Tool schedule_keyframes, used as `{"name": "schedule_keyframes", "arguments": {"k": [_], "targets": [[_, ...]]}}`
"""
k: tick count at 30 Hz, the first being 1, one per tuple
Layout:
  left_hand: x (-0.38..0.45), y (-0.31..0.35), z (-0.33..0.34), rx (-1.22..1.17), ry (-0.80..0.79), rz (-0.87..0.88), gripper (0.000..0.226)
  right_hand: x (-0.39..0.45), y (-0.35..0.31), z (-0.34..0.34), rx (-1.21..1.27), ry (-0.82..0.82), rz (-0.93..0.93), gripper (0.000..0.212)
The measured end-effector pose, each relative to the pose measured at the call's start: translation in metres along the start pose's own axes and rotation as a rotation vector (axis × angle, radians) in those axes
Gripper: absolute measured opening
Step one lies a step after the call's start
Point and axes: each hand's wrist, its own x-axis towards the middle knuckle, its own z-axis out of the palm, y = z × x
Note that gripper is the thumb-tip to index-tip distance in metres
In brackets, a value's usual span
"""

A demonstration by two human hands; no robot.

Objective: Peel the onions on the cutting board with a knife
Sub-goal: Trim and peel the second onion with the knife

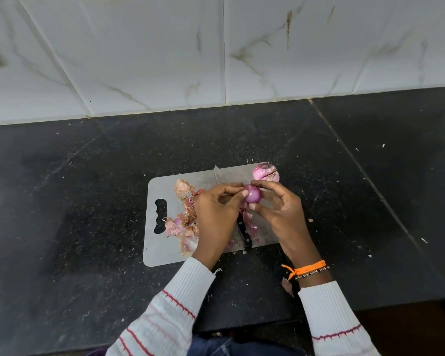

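We are looking at a black counter (88,201) flecked with white crumbs, and a marbled tile wall (165,52) is rising behind it.

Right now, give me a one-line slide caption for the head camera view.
Both hands, left and right, hold a small peeled onion above the cutting board; knife lies beneath.

brightness: even, soft daylight-like; nothing dim, nothing blown out
source: seemingly from 12 to 1 o'clock, diffuse
glare: faint pale sheen on the dark countertop (93,191) toward 9 o'clock; dull shine on the cutting board (162,186)
shadows: soft and weak, darkest patch at 5 o'clock by the frame corner
distortion: wide-angle bowing; wall tiles (149,55) and their joints lean and curve toward the edges
sharpness: centre fairly crisp; corners and sleeves (175,312) at 6 o'clock softer, slightly smeared
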Motion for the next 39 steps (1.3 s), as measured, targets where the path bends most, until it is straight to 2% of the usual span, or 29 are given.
{"name": "schedule_keyframes", "arguments": {"k": [6, 11, 15, 19, 21, 26, 32, 37, 39], "targets": [[0.004, -0.002, -0.001, 0.101, -0.006, 0.071, 0.011, 0.002, 0.001, 0.001, -0.019, -0.015, 0.026, 0.041], [0.007, -0.003, -0.003, 0.197, -0.048, 0.138, 0.017, 0.002, 0.001, 0.007, 0.162, -0.013, 0.069, 0.032], [0.009, -0.009, -0.004, 0.088, -0.047, 0.023, 0.012, 0.004, 0.002, 0.008, 0.367, -0.051, 0.160, 0.030], [0.012, -0.006, -0.007, -0.167, -0.039, -0.157, 0.015, 0.006, -0.001, 0.007, 0.606, -0.072, 0.256, 0.043], [0.012, -0.005, -0.008, -0.228, -0.027, -0.200, 0.014, 0.007, -0.002, 0.006, 0.655, -0.072, 0.280, 0.036], [0.012, -0.008, -0.011, -0.291, -0.004, -0.261, 0.019, 0.007, -0.004, 0.007, 0.649, -0.075, 0.290, 0.029], [0.011, -0.009, -0.013, -0.129, 0.004, -0.209, 0.040, 0.007, -0.006, 0.010, 0.611, -0.035, 0.312, 0.032], [0.009, 0.000, -0.013, -0.212, -0.076, -0.204, 0.016, 0.006, -0.006, 0.011, 0.622, -0.034, 0.333, 0.030], [0.010, 0.002, -0.010, -0.234, -0.114, -0.199, 0.021, 0.006, -0.006, 0.011, 0.611, -0.049, 0.328, 0.030]]}}
